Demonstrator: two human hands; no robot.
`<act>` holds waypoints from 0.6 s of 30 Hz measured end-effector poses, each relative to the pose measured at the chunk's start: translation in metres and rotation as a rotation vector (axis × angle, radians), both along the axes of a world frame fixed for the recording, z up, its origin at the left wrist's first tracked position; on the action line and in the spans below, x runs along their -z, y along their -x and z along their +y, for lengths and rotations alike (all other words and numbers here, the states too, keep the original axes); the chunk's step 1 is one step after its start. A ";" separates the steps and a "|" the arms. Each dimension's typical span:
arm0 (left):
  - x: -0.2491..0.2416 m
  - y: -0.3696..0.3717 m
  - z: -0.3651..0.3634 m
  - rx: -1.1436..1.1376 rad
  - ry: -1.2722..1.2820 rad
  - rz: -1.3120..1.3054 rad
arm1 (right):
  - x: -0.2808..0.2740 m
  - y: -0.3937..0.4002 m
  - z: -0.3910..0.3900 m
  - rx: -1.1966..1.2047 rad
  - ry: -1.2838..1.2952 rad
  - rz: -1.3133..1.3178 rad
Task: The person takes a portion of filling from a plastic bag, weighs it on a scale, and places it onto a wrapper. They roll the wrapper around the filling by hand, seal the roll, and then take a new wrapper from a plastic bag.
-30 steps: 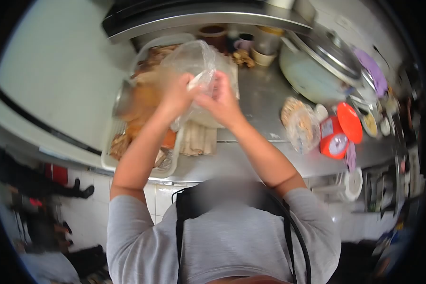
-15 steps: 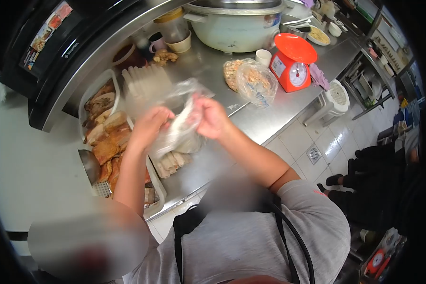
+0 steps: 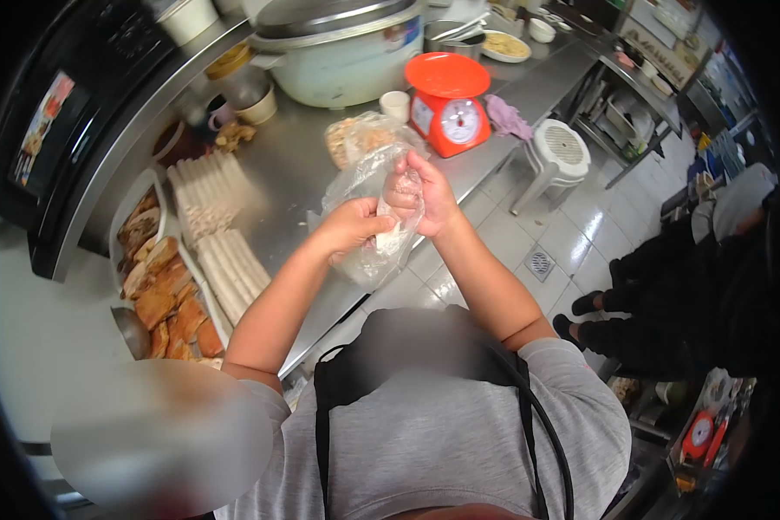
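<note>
Bag lifted clear of the counter as both hands close on it

Both hands now hold a clear plastic bag (image 3: 374, 221) out over the counter's (image 3: 303, 165) front edge, where half a second ago they worked it lower, just above the pale rolls (image 3: 225, 264) beside the tray (image 3: 147, 195) of browned pieces. The left hand (image 3: 353, 225) is clenched round the bag's middle; the right hand (image 3: 420, 192) pinches its upper part, fingers curled tight on the film, with something pale showing inside. The hands' shift rightward and upward suggests the filling is done and the bag is being gathered or twisted shut. Behind it lie a second filled bag (image 3: 355, 139), a red scale (image 3: 448, 100) and a large pot (image 3: 342, 48).
</note>
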State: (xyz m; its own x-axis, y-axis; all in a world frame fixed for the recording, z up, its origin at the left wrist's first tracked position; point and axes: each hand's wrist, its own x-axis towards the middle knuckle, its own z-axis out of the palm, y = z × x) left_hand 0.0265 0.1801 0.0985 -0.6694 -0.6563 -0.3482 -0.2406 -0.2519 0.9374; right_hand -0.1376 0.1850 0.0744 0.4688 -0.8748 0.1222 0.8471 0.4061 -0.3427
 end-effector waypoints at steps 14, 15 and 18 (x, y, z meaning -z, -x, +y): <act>0.146 0.188 0.034 0.062 -0.768 0.324 | 0.047 0.141 0.081 0.155 -0.161 0.365; 0.155 0.200 0.041 0.081 -0.817 0.319 | 0.056 0.147 0.085 0.205 -0.146 0.401; 0.088 0.225 0.075 0.212 -0.980 0.214 | 0.068 0.163 0.099 0.267 -0.176 0.429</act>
State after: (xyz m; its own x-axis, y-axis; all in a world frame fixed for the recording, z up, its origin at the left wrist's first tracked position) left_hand -0.1988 0.2548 0.0100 -0.8495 -0.0085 -0.5274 -0.2213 -0.9019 0.3710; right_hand -0.3010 0.2840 0.0062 0.2023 -0.9606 -0.1907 0.7277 0.2778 -0.6271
